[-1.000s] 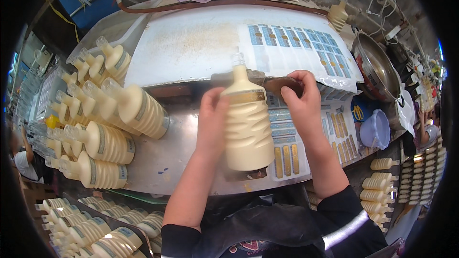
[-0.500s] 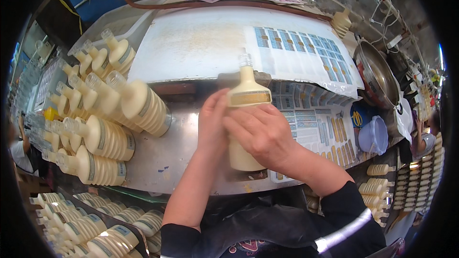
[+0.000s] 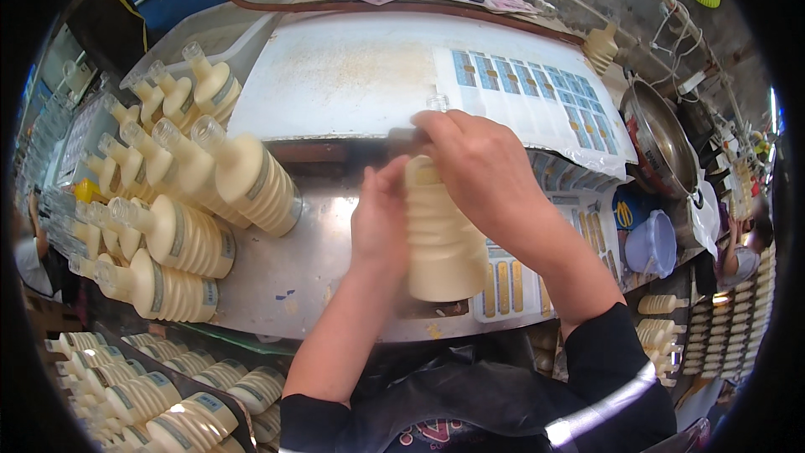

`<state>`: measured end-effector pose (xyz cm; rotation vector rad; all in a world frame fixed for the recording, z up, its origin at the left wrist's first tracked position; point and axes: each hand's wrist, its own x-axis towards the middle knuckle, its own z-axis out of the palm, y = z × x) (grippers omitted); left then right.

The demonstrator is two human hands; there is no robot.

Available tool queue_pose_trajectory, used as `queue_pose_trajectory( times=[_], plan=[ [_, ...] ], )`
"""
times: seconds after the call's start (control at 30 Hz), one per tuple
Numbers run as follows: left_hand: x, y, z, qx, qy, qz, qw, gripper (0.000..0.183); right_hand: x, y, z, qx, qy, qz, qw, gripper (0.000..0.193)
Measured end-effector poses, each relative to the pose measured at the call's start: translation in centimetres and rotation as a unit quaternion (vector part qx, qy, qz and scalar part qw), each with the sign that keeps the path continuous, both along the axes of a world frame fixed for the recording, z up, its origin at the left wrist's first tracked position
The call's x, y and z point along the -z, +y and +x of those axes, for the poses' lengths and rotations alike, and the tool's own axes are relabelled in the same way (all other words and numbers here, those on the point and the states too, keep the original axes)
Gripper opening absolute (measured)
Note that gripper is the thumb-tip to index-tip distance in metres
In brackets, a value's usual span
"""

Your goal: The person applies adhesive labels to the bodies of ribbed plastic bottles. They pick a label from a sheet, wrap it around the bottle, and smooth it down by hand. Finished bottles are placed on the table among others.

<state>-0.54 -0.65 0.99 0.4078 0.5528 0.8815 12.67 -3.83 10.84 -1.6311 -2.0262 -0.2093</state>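
A cream-coloured bottle [image 3: 444, 243] with a ribbed body stands upright in front of me, at the near edge of the metal worktop [image 3: 310, 281]. Its clear glass mouth shows above my fingers. My right hand [image 3: 490, 164] is wrapped over its shoulder and neck, closed on it. Against the bottle's left side, my left hand [image 3: 377, 218] is cupped with curled fingers, slightly blurred. Part of a gold label shows on the shoulder between the hands; the rest is hidden. Sheets of gold and blue labels [image 3: 505, 287] lie to the right of the bottle, partly under my right forearm.
Similar bottles [image 3: 251, 176] stand in tight rows at the left. A white board [image 3: 335, 75] at the back carries another blue label sheet [image 3: 537, 80]. A lilac bucket [image 3: 652, 242] and a large metal pan [image 3: 667, 134] sit at the right. More bottles [image 3: 197, 424] fill the lower left.
My right hand has moved up from the bottle's front onto its shoulder and neck. The bottle has turned, so its gold shoulder label no longer faces me fully. My left hand stays beside it.
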Motion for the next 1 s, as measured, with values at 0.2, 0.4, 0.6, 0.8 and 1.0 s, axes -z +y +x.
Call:
queue_pose_trajectory(
  times=[0.2, 0.4, 0.6, 0.8, 1.0],
  plan=[
    [-1.2, -0.8, 0.2, -0.007, 0.029, 0.003, 1.0, 0.059, 0.2, -0.5, 0.3, 0.041, -0.014, 0.055, 0.998, 0.011],
    [-0.5, -1.0, 0.2, 0.009, -0.047, -0.025, 0.999, 0.064, 1.8, -3.3, -1.8, -0.093, -0.147, 0.043, 0.984, 0.029],
    [-1.3, -1.1, 0.0, -0.023, 0.028, 0.004, 0.999, 0.066, 0.5, 0.2, -1.0, 0.071, 0.303, 0.04, 0.949, 0.024],
    [-1.3, -1.3, 0.8, -0.034, 0.037, 0.014, 0.999, 0.063, 3.3, 0.8, -1.9, 0.088, 0.19, 0.006, 0.978, 0.027],
    [-1.2, -1.1, 0.6, -0.023, 0.011, -0.01, 1.0, 0.057, 5.4, -1.3, 3.1, 0.196, 0.259, 0.037, 0.945, 0.027]
  ],
)
